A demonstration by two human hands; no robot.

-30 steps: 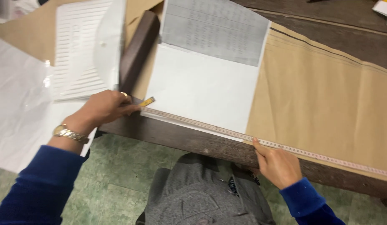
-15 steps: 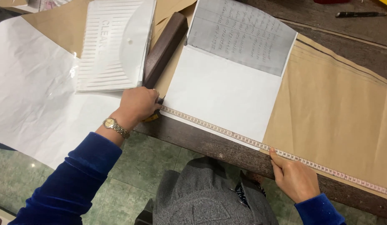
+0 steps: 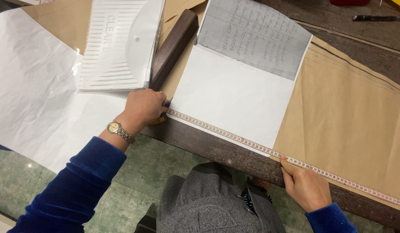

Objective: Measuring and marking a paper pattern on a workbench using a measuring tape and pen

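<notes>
The left hand [image 3: 143, 106] is closed in a loose fist over one end of a measuring tape [image 3: 251, 144], pinning it at the lower left corner of a white sheet of paper [image 3: 232, 95]; a small yellow piece shows just under the fingers; a wristwatch [image 3: 119, 129] sits on that wrist above a blue velvet sleeve [image 3: 75, 185]. The right hand [image 3: 305, 185] presses the tape flat with its thumb near the front edge of the dark wooden desk [image 3: 226, 151], just past the sheet's lower right corner; the tape lies stretched along the sheet's lower edge and runs on over tan pattern paper [image 3: 351, 125]. A dark wooden block [image 3: 173, 47] lies beside a clear plastic folder [image 3: 120, 43]; a pen [image 3: 376, 18] rests well apart at the far edge.
</notes>
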